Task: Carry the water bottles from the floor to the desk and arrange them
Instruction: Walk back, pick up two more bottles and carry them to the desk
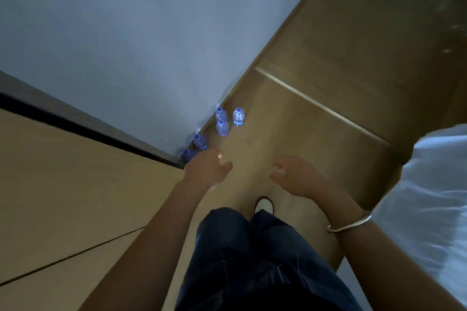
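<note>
Head view: five water bottles [222,127] are standing upright on the floor [303,121] beside the wall [126,45]. Left hand [208,168] and right hand [290,175] are hovering above, fingers loosely spread, grasping nothing.

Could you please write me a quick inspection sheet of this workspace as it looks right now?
Surface: tan floor with a pale seam strip; desk not identifiable.
Job's things: five water bottles, upright, by the grey wall's foot: three clustered, two nearer the corner.
Clutter: nothing seen.
Grippers: left hand just short of the nearest bottles, holding nothing; right hand empty, fingers curled, bracelet on the wrist.
Cables: nothing seen.
Surroundings: white fabric at right; person's jeans and one shoe below.
</note>
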A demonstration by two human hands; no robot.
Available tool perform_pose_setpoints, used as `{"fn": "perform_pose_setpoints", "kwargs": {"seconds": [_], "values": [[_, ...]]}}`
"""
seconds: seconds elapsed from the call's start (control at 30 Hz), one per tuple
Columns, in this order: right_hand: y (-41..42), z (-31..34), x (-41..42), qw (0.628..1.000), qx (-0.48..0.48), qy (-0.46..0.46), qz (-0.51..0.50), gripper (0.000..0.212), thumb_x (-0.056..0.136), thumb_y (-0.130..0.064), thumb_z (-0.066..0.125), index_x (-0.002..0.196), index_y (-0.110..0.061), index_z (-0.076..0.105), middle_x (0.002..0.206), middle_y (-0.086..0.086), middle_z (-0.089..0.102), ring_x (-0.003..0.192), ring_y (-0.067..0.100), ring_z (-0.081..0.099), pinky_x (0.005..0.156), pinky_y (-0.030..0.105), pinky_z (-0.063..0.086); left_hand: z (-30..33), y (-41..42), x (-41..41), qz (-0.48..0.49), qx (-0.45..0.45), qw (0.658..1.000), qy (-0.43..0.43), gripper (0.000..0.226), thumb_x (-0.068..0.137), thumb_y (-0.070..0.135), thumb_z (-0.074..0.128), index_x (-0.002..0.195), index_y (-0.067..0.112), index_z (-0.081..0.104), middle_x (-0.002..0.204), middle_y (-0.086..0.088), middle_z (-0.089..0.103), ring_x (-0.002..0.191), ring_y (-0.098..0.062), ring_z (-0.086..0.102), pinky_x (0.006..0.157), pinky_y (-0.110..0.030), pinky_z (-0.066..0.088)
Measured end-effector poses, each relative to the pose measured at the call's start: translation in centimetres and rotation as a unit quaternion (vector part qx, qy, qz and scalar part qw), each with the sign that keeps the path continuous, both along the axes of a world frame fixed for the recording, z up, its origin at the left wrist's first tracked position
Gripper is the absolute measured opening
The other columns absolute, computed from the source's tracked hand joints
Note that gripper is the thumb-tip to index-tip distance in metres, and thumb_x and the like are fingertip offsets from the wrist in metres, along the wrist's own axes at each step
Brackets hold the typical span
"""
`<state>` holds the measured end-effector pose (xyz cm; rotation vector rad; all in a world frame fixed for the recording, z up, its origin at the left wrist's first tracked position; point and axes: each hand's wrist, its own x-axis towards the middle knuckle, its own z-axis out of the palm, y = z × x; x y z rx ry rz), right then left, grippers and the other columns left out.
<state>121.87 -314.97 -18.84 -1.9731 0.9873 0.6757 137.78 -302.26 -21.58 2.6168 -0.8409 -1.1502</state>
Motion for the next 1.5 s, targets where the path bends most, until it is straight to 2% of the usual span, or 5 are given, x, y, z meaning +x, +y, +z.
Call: {"fn": "perform_pose_setpoints", "kwargs": {"seconds": [0.17, 0.33, 1.0, 1.37, 1.5], "values": [[-4.6, -2.7, 5.4, 0.995, 0.025, -0.042, -0.085, 0.027, 0.089, -0.021, 0.055, 0.064, -0.019, 0.046, 0.074, -0.002, 0.048, 0.074, 0.011, 0.048, 0.077, 0.030, 0.036, -3.4, -3.6, 4.1, 0.057, 0.012, 0.997, 0.050, 0.041, 0.086, 0.035, 0.058, 0.120, 0.013, 0.052, 0.121, -0.008, 0.059, 0.112, -0.026, 0.055, 0.097, -0.037, 0.043], [-8.0, -8.0, 9.3, 0.992, 0.042, -0.031, -0.113, 0.031, 0.091, -0.022, 0.055, 0.116, -0.005, 0.058, 0.117, 0.007, 0.058, 0.110, 0.020, 0.054, 0.091, 0.025, 0.036, -9.5, -7.5, 8.0, 0.100, 0.031, 0.990, 0.090, 0.061, 0.087, 0.028, 0.062, 0.140, 0.016, 0.033, 0.135, -0.007, 0.049, 0.124, -0.024, 0.048, 0.098, -0.028, 0.035], [-19.8, -53.7, 22.7, 0.994, 0.024, -0.014, -0.101, 0.060, 0.086, -0.037, 0.061, 0.136, -0.011, 0.040, 0.137, 0.008, 0.045, 0.125, 0.021, 0.045, 0.104, 0.028, 0.034, -53.2, -16.6, 14.4, 0.253, 0.031, 0.966, 0.046, 0.077, 0.076, 0.034, 0.071, 0.137, 0.005, 0.035, 0.129, -0.015, 0.052, 0.119, -0.032, 0.050, 0.097, -0.033, 0.036], [-22.3, -62.9, 28.0, 0.993, 0.013, -0.099, -0.063, 0.105, 0.060, -0.025, 0.086, 0.143, -0.011, 0.025, 0.141, 0.009, 0.034, 0.128, 0.020, 0.041, 0.108, 0.031, 0.035, -60.9, -17.7, 20.3, 0.264, -0.079, 0.960, 0.049, 0.070, 0.059, 0.019, 0.086, 0.119, 0.005, 0.054, 0.104, 0.002, 0.057, 0.098, -0.010, 0.055, 0.071, 0.004, 0.036], [-23.1, -63.1, 28.5, 0.994, -0.052, -0.101, -0.006, 0.080, 0.068, -0.024, 0.080, 0.136, -0.016, 0.040, 0.132, 0.005, 0.050, 0.122, 0.022, 0.049, 0.101, 0.029, 0.038, -60.1, -17.5, 20.0, 0.252, -0.090, 0.963, 0.031, 0.053, 0.065, 0.018, 0.083, 0.112, 0.007, 0.059, 0.094, 0.004, 0.057, 0.086, -0.009, 0.053, 0.063, -0.003, 0.037]]}}
